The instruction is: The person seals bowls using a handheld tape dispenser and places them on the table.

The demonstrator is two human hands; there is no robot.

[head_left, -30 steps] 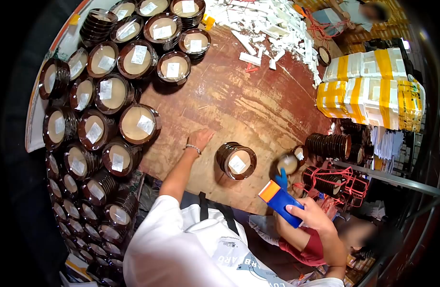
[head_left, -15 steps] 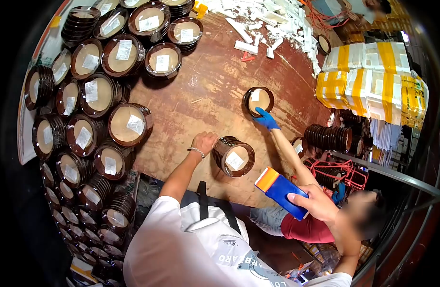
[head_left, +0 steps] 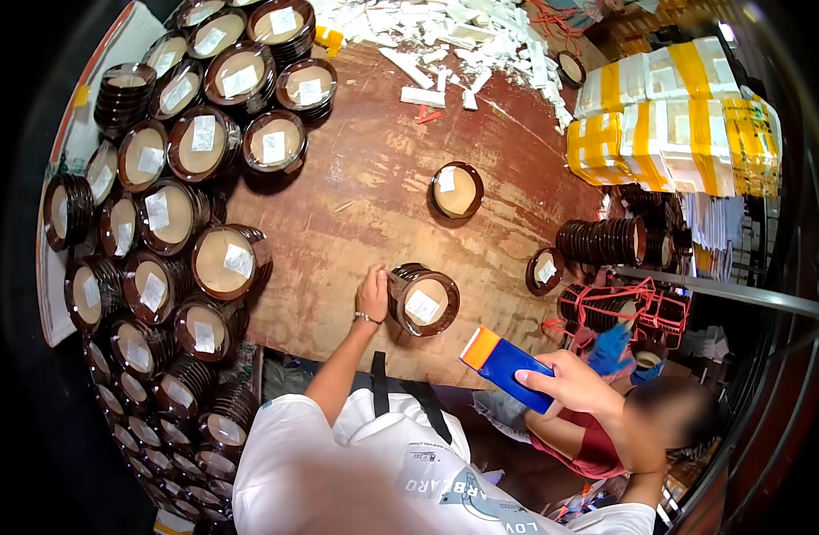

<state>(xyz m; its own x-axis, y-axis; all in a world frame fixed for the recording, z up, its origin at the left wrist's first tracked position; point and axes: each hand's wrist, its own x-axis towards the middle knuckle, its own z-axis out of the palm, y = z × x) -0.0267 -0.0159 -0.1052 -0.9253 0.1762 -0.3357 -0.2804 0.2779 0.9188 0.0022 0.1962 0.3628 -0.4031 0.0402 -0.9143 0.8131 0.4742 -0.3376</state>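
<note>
Blue and orange, a flat pack (head_left: 507, 364) is grasped by the right hand (head_left: 572, 383) in the head view. On the wooden surface (head_left: 338, 192), the left hand (head_left: 372, 290) is placed at the left edge of a stack of brown dishes (head_left: 436, 312); whether that is gripped cannot be told. Farther off, a single dish (head_left: 463, 194) is seen; labelled stacks (head_left: 201, 143) are massed at left.

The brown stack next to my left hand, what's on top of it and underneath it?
A white label is on the tan top of the stack. Lower down, only dark rims show. The tabletop directly underneath is covered, so I can't see it.
</note>
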